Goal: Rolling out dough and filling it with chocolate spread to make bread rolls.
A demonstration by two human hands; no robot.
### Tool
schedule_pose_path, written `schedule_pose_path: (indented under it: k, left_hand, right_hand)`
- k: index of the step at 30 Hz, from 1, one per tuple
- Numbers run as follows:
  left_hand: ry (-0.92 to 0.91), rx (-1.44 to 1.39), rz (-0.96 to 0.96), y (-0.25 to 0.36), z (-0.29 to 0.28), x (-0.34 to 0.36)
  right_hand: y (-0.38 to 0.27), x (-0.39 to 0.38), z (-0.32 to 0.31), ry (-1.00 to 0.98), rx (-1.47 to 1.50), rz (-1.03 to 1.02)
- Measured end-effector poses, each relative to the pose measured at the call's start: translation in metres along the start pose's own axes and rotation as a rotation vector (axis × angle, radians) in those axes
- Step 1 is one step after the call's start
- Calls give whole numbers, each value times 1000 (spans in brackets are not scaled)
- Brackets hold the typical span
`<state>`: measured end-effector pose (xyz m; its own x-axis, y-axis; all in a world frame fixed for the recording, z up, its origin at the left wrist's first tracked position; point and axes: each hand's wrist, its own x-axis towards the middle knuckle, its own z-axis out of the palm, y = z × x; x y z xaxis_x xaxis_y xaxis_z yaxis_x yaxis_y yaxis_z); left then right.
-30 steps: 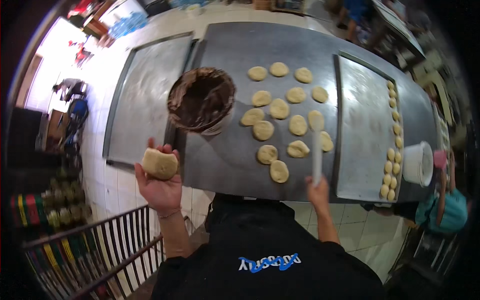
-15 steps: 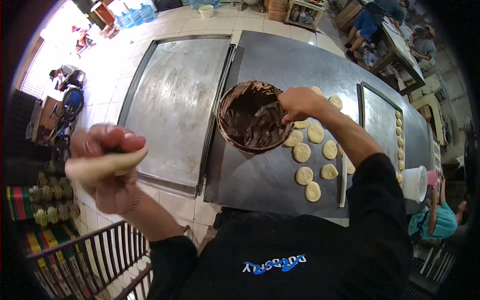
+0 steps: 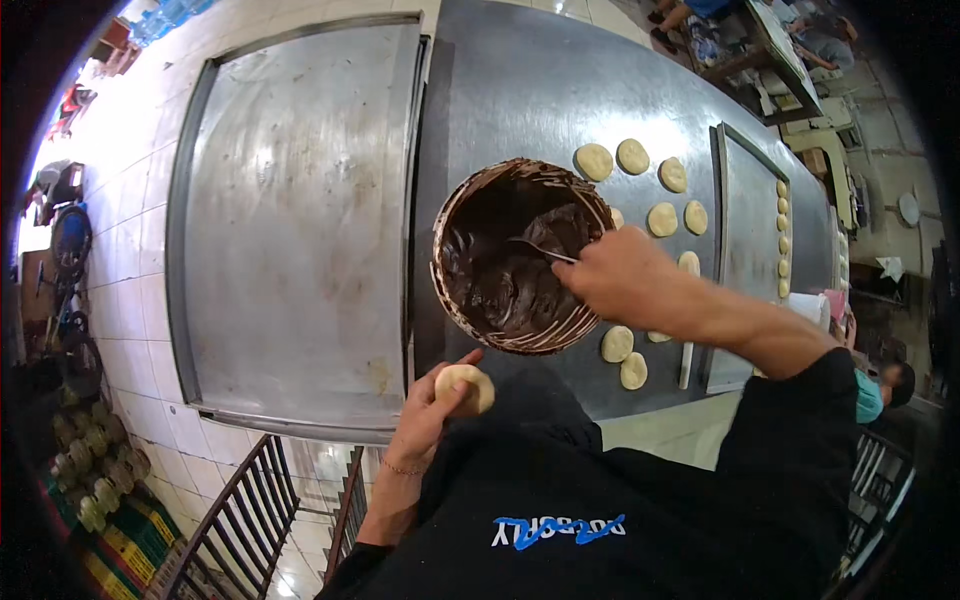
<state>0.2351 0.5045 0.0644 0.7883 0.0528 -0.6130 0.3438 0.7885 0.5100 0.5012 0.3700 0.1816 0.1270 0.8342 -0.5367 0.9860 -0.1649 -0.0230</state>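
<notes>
My left hand (image 3: 420, 420) grips a flat round piece of dough (image 3: 478, 388), with its thumb over the pale disc, just below a deep round tub (image 3: 545, 347). Thick dark brown paste (image 3: 510, 290) that looks like chocolate fills the tub's lower part and is smeared round its wall and rim. At the tub's right side, my right hand (image 3: 625, 275) is closed on the handle of a metal spoon (image 3: 545, 250), whose head dips into the paste. Several more dough discs (image 3: 594, 162) lie on the dark metal table (image 3: 520, 90), some hidden behind my right forearm.
A large metal tray (image 3: 300, 230) lies left of the tub. A pale wooden rolling pin (image 3: 686, 365) is partly under my forearm. Further right, another tray (image 3: 745, 215) holds a row of dough pieces. A dark railing (image 3: 240, 510) stands at lower left; a person in teal (image 3: 870, 395) is at right.
My left hand has come in from the far left with the dough disc, beside the tub. My right hand has moved slightly right and down, and the spoon now shows.
</notes>
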Motion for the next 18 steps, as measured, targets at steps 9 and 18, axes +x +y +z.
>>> schedule_pose_path:
  k: [9, 18]
  left_hand:
    - [-150, 137, -106, -4, -4, 12]
    - [-112, 169, -4, -8, 1, 9]
  right_hand:
    - [-6, -7, 21, -22, 193, 68]
    - [-44, -27, 18, -12, 691, 28]
